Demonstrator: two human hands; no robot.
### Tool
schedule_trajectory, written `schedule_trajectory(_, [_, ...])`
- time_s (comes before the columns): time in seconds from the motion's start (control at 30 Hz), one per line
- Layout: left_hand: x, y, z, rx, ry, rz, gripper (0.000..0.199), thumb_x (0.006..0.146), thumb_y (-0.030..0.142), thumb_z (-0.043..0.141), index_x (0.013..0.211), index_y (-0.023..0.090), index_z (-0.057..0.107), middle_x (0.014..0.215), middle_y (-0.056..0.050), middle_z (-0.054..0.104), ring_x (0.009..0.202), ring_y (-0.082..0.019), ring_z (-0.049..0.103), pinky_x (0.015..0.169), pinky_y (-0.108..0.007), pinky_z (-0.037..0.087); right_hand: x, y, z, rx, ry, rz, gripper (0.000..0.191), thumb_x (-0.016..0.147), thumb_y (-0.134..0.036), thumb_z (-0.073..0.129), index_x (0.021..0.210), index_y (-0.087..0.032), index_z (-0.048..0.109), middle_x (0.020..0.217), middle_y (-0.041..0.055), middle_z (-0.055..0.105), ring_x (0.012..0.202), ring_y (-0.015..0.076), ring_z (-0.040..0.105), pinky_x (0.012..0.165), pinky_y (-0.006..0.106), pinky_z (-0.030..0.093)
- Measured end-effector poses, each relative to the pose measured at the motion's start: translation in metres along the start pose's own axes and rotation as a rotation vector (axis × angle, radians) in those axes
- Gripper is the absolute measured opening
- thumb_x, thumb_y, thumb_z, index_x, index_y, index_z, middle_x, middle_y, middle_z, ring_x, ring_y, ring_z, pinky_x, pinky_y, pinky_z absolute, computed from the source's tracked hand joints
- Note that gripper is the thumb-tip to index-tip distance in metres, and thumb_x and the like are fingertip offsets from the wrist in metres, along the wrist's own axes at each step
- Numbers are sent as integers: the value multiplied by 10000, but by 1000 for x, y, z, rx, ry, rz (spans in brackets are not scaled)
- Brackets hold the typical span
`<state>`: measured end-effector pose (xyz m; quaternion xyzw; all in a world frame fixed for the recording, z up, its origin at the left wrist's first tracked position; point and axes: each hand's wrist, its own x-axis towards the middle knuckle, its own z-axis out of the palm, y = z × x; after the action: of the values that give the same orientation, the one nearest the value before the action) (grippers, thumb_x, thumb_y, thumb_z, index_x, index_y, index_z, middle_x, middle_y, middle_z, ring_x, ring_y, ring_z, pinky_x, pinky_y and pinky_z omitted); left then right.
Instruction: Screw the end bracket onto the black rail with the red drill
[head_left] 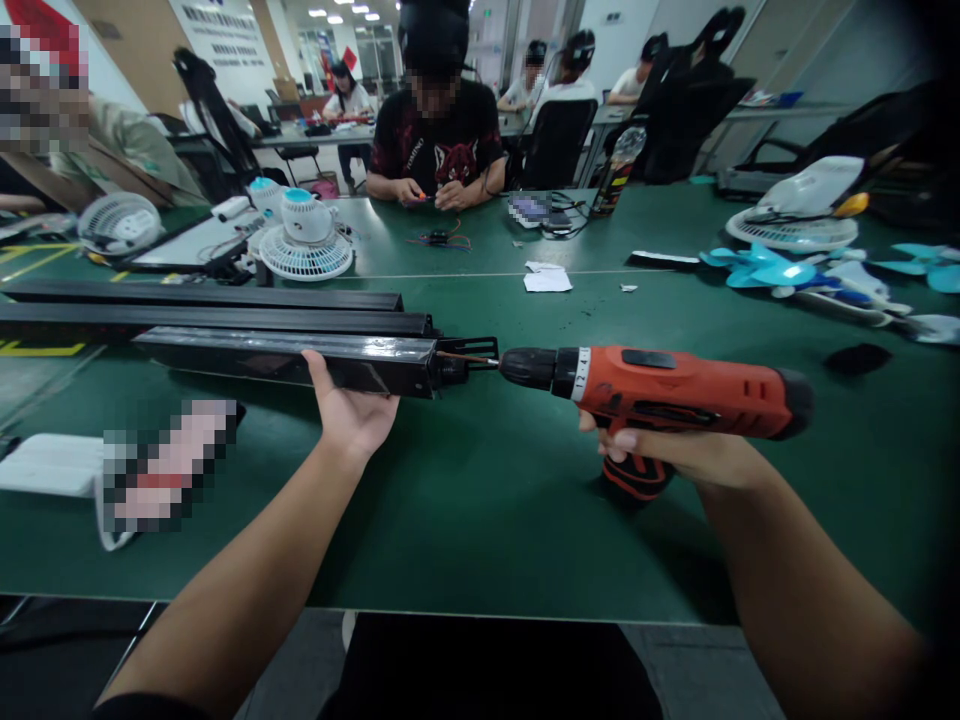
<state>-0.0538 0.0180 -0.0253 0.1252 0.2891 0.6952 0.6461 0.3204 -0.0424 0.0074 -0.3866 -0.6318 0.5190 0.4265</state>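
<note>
My left hand is wrapped round a long black box-shaped bar from below, with the thumb up its near side and the other fingers hidden beneath. At the bar's right end are a black round fitting and a slotted black bracket. My right hand grips an orange and black cordless drill by its handle. The drill lies level, pointing left. Its chuck is close to the bracket, and a thin bit reaches toward the bar's end; whether it touches anything I cannot tell.
Two more black bars lie behind the held one. White fans stand at the back left; blue fan blades lie at the right. Across the green table sits a person handling small parts. A bottle stands nearby.
</note>
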Motion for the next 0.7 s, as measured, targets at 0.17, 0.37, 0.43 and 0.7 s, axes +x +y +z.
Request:
schedule_trajectory(0.17, [-1, 0, 3, 18, 21, 7, 912, 1013, 947, 581, 1669, 321, 669, 1513, -81, 836, 1576, -316, 673, 1294, -424, 572, 0, 0, -1, 2, -7, 16, 224, 876, -375, 1022, 1031, -238, 936, 889, 58, 866, 624, 153, 729, 617, 276, 709])
schedule_trajectory(0.37, [1, 1, 0, 6, 20, -6, 898, 1016, 948, 573, 1665, 336, 673, 1497, -74, 844, 1550, -308, 695, 1287, -424, 576, 0, 1, 0, 14, 11, -2, 241, 853, -391, 1044, 1025, -253, 947, 794, 31, 833, 601, 158, 723, 604, 280, 708])
schedule_trajectory(0.43, [1, 1, -1, 4, 13, -9, 897, 1017, 948, 571, 1669, 340, 670, 1498, -74, 844, 1548, -311, 696, 1288, -427, 576, 0, 1, 0, 20, 13, 3, 237, 858, -391, 1043, 1025, -252, 948, 858, 49, 864, 607, 151, 727, 610, 275, 709])
schedule_trajectory(0.7, [-5, 0, 8, 31, 50, 19, 892, 1037, 939, 544, 1639, 299, 699, 1516, -84, 835, 1590, -309, 660, 1320, -424, 545, -1, 2, -1, 6, 15, 5, 254, 852, -424, 1053, 1015, -259, 952, 793, 31, 827, 619, 154, 736, 625, 267, 717])
